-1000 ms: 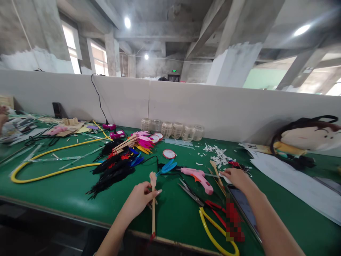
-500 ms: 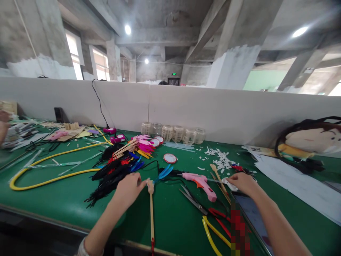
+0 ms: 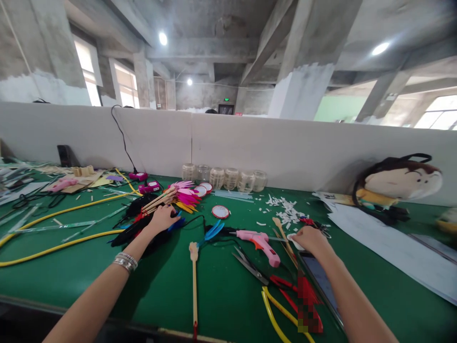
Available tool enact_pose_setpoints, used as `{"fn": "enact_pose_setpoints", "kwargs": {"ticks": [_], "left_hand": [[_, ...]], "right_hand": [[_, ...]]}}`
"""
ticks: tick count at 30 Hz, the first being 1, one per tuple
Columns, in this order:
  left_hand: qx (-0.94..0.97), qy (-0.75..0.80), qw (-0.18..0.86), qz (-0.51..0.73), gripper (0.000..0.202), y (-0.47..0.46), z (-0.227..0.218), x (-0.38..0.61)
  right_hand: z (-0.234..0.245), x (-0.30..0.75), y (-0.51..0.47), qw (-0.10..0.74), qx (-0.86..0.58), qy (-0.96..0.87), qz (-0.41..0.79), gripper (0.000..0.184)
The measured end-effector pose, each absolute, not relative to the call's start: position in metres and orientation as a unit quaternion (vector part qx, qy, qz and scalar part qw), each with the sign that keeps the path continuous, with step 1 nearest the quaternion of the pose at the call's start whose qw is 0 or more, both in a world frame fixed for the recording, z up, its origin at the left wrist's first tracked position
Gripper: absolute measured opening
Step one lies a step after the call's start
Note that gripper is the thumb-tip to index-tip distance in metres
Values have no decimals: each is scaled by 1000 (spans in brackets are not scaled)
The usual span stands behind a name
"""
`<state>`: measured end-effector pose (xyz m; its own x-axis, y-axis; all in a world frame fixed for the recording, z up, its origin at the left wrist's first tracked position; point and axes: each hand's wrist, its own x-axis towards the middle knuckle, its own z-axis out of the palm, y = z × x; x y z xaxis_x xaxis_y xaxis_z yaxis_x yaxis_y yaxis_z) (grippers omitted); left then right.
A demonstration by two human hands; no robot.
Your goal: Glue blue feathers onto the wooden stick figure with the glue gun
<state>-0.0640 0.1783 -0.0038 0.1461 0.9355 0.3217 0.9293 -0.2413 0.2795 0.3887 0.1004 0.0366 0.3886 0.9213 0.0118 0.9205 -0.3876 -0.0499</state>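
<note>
My left hand (image 3: 163,220) rests at the pile of black feathers (image 3: 148,240), beside bamboo sticks tipped with pink feathers (image 3: 183,193). Its fingertips are partly hidden, so I cannot tell whether they grip anything. My right hand (image 3: 311,239) pinches the edge of a small white object (image 3: 295,241) whose kind is unclear. Just left of it lies a pink glue gun (image 3: 262,246) with a glue stick jutting from its back. Between my hands, a wooden stick (image 3: 194,290) with blue feathers (image 3: 213,231) near its top lies untouched.
Scissors (image 3: 252,267) and yellow tubing (image 3: 273,314) lie near the front. A tablet-like device (image 3: 321,278) sits beneath my right forearm. Glass jars (image 3: 231,178) line the white partition, with white scraps (image 3: 285,209) nearby. A doll-faced bag (image 3: 392,183) stands at right.
My left hand has left the top of the wooden stick and moved left to the feather pile. My right hand stays at the white object. The view has turned slightly right.
</note>
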Motion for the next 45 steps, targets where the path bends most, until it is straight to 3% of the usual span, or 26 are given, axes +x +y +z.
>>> {"fn": "enact_pose_setpoints", "kwargs": {"ticks": [10,23,45], "left_hand": [[741,603,24,296,24,179,5,-64],[741,584,58,328,29,172,1,-62],[735,568,105,354,33,168,2,-65]], "right_hand": [[37,382,98,-7,-843,-538,-26,30],[34,371,98,-27,-818,-574,-35,24],[37,410,84,168,-774,-583,185,31]]}}
